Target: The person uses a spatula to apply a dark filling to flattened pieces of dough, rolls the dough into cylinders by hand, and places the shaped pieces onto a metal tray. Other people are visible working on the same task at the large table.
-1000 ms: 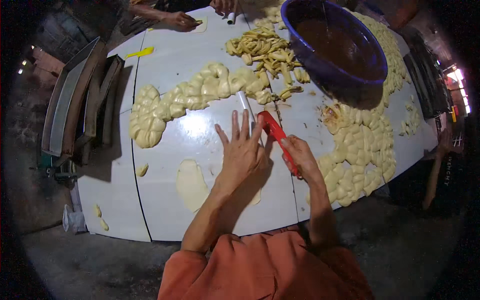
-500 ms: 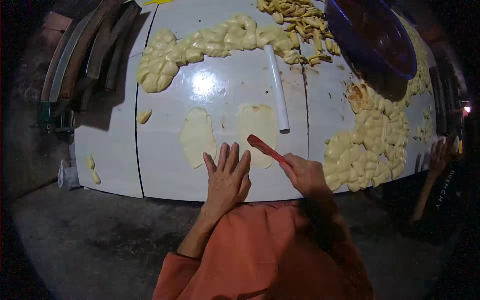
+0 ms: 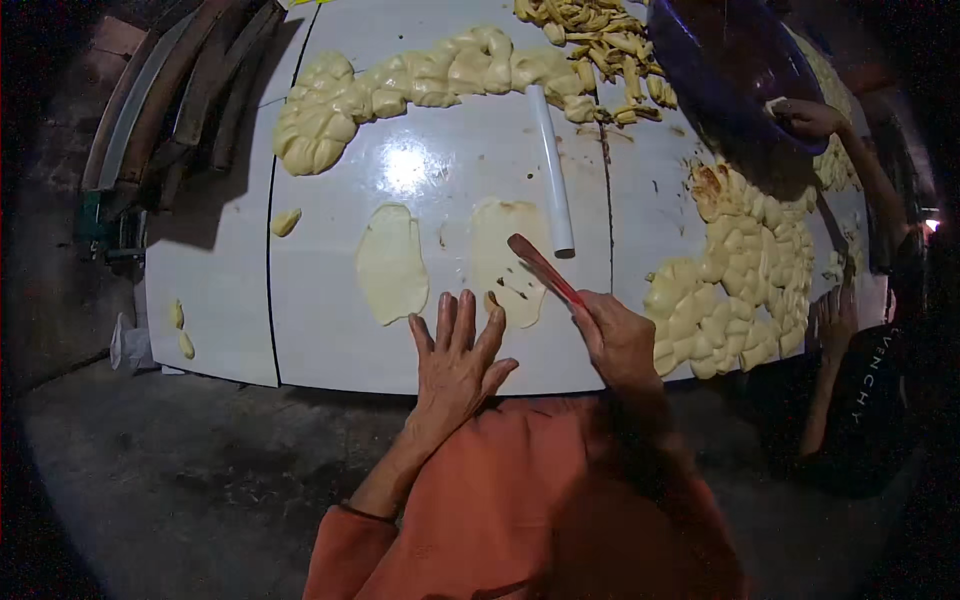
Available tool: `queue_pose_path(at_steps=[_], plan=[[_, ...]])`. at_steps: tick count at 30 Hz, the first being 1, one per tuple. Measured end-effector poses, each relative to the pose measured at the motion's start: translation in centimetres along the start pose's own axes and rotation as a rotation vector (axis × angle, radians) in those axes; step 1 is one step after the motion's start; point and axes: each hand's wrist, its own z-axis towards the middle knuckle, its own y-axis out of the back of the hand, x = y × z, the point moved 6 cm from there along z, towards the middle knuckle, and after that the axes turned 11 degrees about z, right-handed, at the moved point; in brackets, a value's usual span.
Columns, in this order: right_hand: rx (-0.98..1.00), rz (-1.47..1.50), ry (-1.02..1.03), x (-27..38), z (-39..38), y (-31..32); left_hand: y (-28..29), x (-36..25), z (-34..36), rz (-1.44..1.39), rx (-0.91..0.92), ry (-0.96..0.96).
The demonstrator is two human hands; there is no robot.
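Two thin, flattened oval dough sheets lie side by side on the white table. My left hand (image 3: 455,350) rests with fingers spread just below them and holds nothing. Its fingertips come near the lower end of the left dough sheet (image 3: 392,265). My right hand (image 3: 617,340) grips the handle of a red spatula (image 3: 545,268), whose blade tip is over the right dough sheet (image 3: 497,225). Several dark brown bits (image 3: 512,289) are on that sheet, and a brownish lump (image 3: 490,302) sits by my left index fingertip. The white rolling rod (image 3: 552,175) lies right of the sheets.
Dough pieces (image 3: 440,78) line the table's far side; more dough lumps (image 3: 735,290) cover the right. Peeled banana-like pieces (image 3: 630,60) lie at the back. At the far right, a co-worker's hand (image 3: 808,118) reaches into a dark blue basin (image 3: 735,70). Curved planks (image 3: 185,95) stand left.
My right hand and the spatula have shifted slightly right, uncovering dark bits on the right sheet. My left thumb has spread outward. A co-worker's hand has come to the basin.
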Motion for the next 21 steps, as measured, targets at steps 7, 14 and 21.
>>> queue_pose_path(at_steps=[7,14,21], plan=[[0.233,0.31,-0.401,-4.2,0.9,0.9,-0.3,-0.9,0.4,-0.048,0.057,-0.033],[-0.352,0.73,-0.443,-8.8,10.2,15.3,-0.3,-2.0,1.6,-0.064,0.012,-0.009],[-0.291,-0.191,-0.236,-13.0,23.9,28.4,-0.1,-1.5,0.8,0.041,-0.04,-0.022]])
